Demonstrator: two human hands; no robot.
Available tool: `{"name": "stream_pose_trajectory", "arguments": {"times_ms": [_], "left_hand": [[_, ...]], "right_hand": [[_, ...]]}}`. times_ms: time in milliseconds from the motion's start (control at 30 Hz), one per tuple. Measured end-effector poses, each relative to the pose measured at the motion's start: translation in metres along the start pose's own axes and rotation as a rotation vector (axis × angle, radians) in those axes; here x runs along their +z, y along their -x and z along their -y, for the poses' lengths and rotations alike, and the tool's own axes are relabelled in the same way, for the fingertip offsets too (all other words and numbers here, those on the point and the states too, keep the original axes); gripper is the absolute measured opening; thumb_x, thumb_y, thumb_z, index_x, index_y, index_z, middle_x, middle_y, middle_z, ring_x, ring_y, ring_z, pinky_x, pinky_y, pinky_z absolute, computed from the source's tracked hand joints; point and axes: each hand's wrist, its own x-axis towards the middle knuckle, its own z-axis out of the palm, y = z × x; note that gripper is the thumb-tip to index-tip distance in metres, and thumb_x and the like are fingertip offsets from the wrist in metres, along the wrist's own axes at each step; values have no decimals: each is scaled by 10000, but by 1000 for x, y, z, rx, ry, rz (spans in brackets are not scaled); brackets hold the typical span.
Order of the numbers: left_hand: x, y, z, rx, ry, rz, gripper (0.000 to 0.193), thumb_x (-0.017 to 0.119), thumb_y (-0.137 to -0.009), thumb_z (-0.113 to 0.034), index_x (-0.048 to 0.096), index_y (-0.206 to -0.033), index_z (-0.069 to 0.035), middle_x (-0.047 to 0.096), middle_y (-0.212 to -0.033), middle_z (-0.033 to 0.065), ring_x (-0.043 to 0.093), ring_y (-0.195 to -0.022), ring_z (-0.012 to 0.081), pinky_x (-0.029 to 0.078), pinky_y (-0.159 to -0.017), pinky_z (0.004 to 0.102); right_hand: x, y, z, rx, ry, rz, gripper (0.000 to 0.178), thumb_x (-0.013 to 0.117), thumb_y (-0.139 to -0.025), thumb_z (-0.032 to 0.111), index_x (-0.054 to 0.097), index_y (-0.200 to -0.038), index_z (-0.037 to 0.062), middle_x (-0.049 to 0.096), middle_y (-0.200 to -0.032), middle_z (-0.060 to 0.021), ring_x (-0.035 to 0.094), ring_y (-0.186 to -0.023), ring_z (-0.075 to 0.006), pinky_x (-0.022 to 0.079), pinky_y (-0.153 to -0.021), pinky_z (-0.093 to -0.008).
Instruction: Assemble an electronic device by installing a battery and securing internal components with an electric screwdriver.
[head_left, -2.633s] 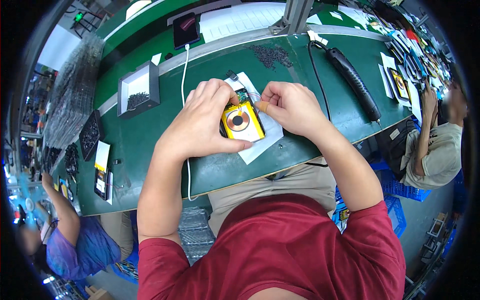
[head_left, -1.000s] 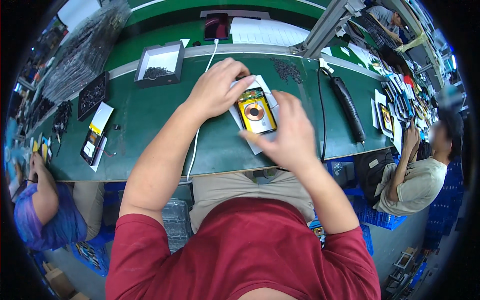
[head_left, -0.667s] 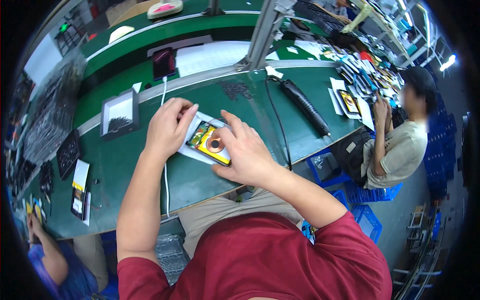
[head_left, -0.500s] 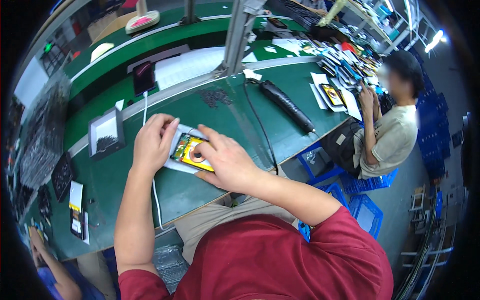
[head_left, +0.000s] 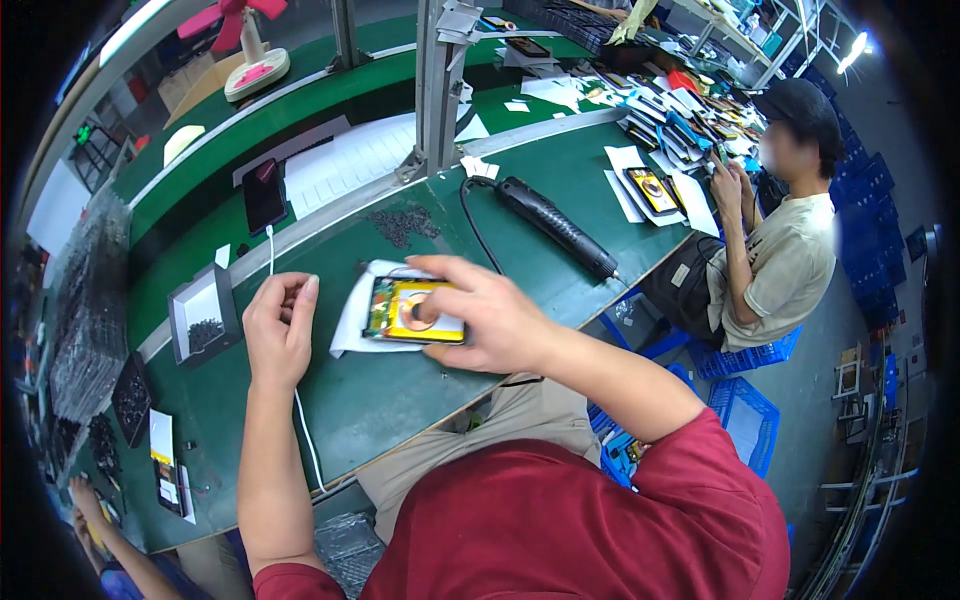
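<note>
— Gripping the opened phone (head_left: 415,310) along its lower edge, the right hand (head_left: 480,315) is seen near the middle of the green bench (head_left: 380,400); the thumb and fingers are pinched around the yellow-backed body, with the index finger stretched across its top edge.

— And where is the device placed?

— It is held just over a white sheet (head_left: 352,310), at about 12 o'clock from the person's chest. The copper-coloured ring in its middle is partly covered by the thumb.

— What is noted of the left hand (head_left: 280,330)?

— It is kept at 9 o'clock of the phone, apart from it. The fingers are curled loosely inward, with the thumb close to the fingertips; whether something small is pinched there cannot be told.

— What else is found nearby?

— A small tray of dark screws (head_left: 203,322) is set at 9 o'clock of the left hand, a loose heap of screws (head_left: 403,225) at 12 o'clock of the phone, and a black electric screwdriver (head_left: 556,227) at 2 o'clock. A white cable (head_left: 300,420) is run under the left wrist. A co-worker (head_left: 780,250) is seated at 3 o'clock.

— How is such a hold judged to be done well?

— The body is best gripped by its edges only, so the exposed board and ring are not pressed. It is best kept level above the sheet, and the free hand brought in from the side, not across the open parts.
</note>
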Motion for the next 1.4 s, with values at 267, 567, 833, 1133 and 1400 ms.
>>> {"name": "stream_pose_trajectory", "arguments": {"times_ms": [267,567,833,1133,1400], "left_hand": [[1,-3,-7,42,-6,6,146,713,-966,-119,695,-950,25,630,-799,72,546,-637,118,435,-580,257],[5,-5,-7,36,-26,14,155,724,-950,-123,695,-918,25,623,-774,80,562,-631,141,452,-585,270],[9,-7,-4,21,-33,59,161,741,-936,-139,696,-902,12,617,-760,79,571,-616,152,468,-582,280],[-1,-1,-3,121,-153,50,228,759,-927,-268,712,-894,-48,675,-841,106,655,-727,275,517,-653,379],[-84,20,-24,18,-498,108,561,765,-883,-391,621,-1262,-4,632,-1156,198,630,-1106,374,511,-970,460]], "right_hand": [[-83,13,-38,164,133,-147,320,871,-731,151,687,-984,81,581,-1434,-259,589,-1326,-391,470,-1100,-429],[-158,-8,-189,323,754,-580,330,848,-748,231,666,-982,86,613,-1374,-240,617,-1230,-417,514,-1009,-452],[-116,18,-236,678,707,-429,421,829,-794,336,599,-1017,63,598,-1279,-197,614,-1168,-393,514,-973,-469],[-129,16,-285,564,552,-261,397,783,-868,256,593,-1049,-41,652,-933,-250,648,-875,-402,524,-791,-488],[-63,-21,-127,216,164,-317,278,731,-968,157,620,-1167,-1,573,-1436,-222,525,-1355,-320,377,-1152,-407]]}}
